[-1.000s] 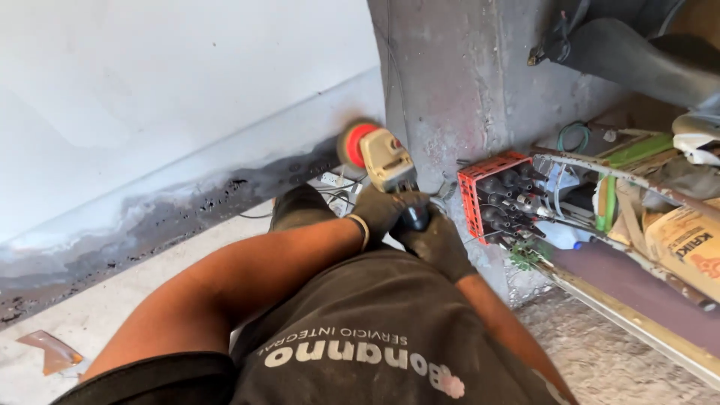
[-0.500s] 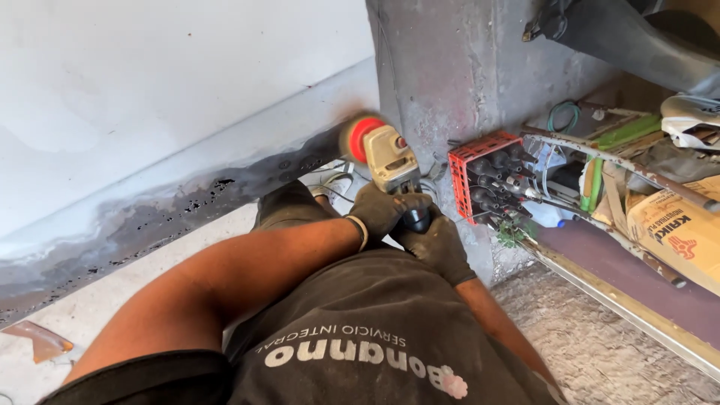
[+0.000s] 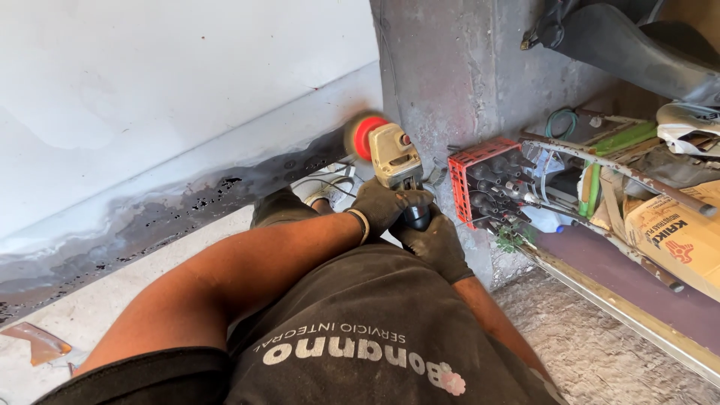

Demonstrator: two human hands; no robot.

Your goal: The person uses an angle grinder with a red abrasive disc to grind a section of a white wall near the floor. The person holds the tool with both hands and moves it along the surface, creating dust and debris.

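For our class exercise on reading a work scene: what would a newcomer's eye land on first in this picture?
First, the angle grinder with its red spinning disc, pressed to the dark, pitted strip along the bottom of the white wall. Both gloved hands grip it, the left hand above the right hand. To the right, a red crate of dark bottles stands against the grey pillar.

Angle grinder (image 3: pixel 391 155): beige and grey body with a red guard and a blurred round brush head at its far end. It is being held nearly level, head pointing at the foot of the grey wall beside the concrete pillar, dark rear handle being gripped in both gloved hands.
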